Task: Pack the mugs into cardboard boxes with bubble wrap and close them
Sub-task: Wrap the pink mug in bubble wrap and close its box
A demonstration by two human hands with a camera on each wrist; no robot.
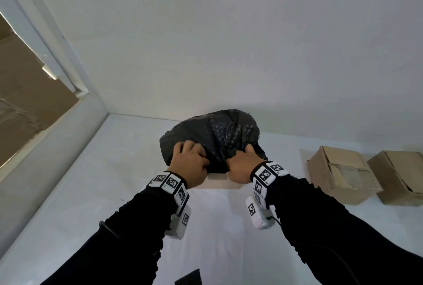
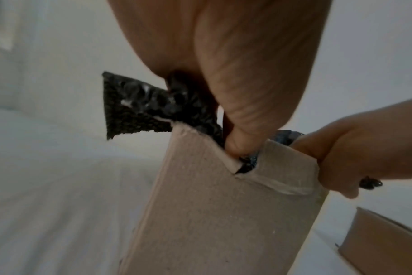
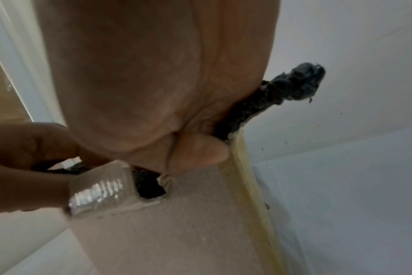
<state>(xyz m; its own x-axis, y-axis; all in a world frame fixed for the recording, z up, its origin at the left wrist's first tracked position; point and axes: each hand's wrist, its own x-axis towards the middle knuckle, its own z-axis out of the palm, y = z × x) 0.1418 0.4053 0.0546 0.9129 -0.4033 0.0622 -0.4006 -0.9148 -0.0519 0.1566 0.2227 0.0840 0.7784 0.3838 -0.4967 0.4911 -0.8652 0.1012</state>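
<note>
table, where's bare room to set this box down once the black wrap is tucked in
Bare white table lies left of the left hand, out to the side wall, and more lies near you between the forearms. The right is crowded: two cardboard boxes stand side by side past the right hand. Both hands grip black bubble wrap.

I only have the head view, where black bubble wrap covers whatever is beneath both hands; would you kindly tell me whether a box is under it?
Observer: Yes, the left wrist view shows a brown cardboard box with the black bubble wrap bulging out of its top.
Operator: Thank you. Is the box taped anywhere?
Observer: The right wrist view shows shiny clear tape on a cardboard flap beside a notch in the box's top edge.
</note>
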